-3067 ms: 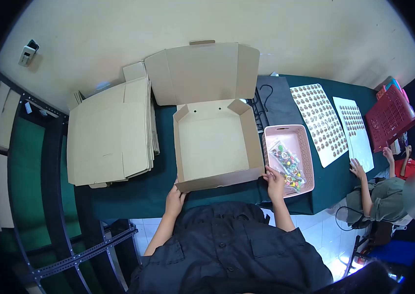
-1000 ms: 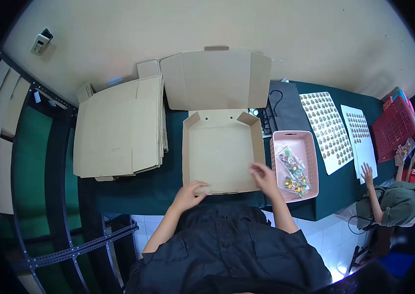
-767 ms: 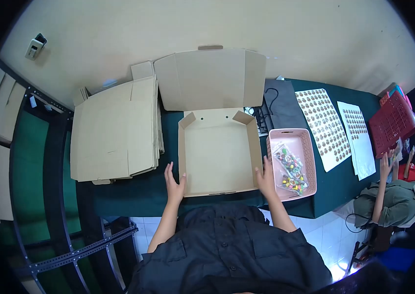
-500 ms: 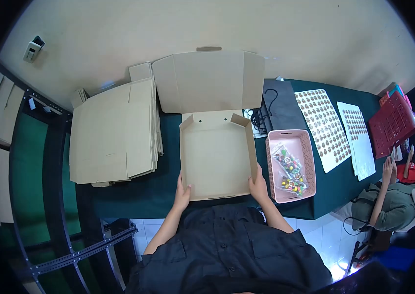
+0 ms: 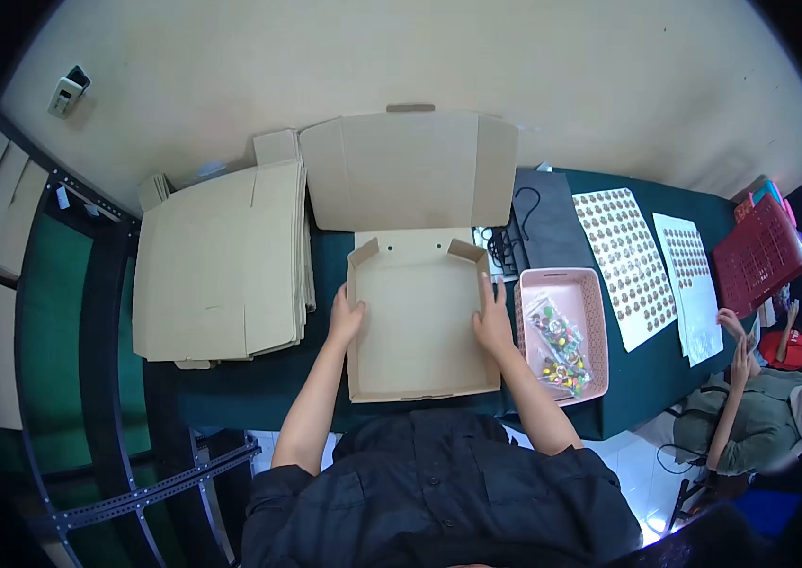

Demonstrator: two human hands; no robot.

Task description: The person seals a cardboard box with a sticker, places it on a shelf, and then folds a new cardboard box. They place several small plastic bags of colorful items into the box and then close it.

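An open cardboard box [image 5: 420, 322] lies before me on the table, its lid [image 5: 410, 170] raised at the back against the wall. Along the box's left side wall, my left hand [image 5: 346, 317] has its thumb inside and its fingers closed around the outside. On the opposite wall rests my right hand [image 5: 493, 320], its fingers stretched out and apart along the edge. The inside of the box holds nothing that I can see. Close to my right hand stands a pink basket [image 5: 602, 322] with clear packets of small colourful pieces [image 5: 560, 346].
Flattened cardboard boxes [image 5: 216, 265] are stacked at the left. Right of the lid lie a dark bag [image 5: 552, 227] with a black cord and sticker sheets [image 5: 628, 265]. A tilted red basket [image 5: 763, 256] and a seated person [image 5: 751, 426] are at far right; a shelf rack [image 5: 126, 417] stands left.
Both my hands have slid away from me along the box's side walls, from the near corners to about mid-side. My right fingers have stretched out. The view has tilted slightly.
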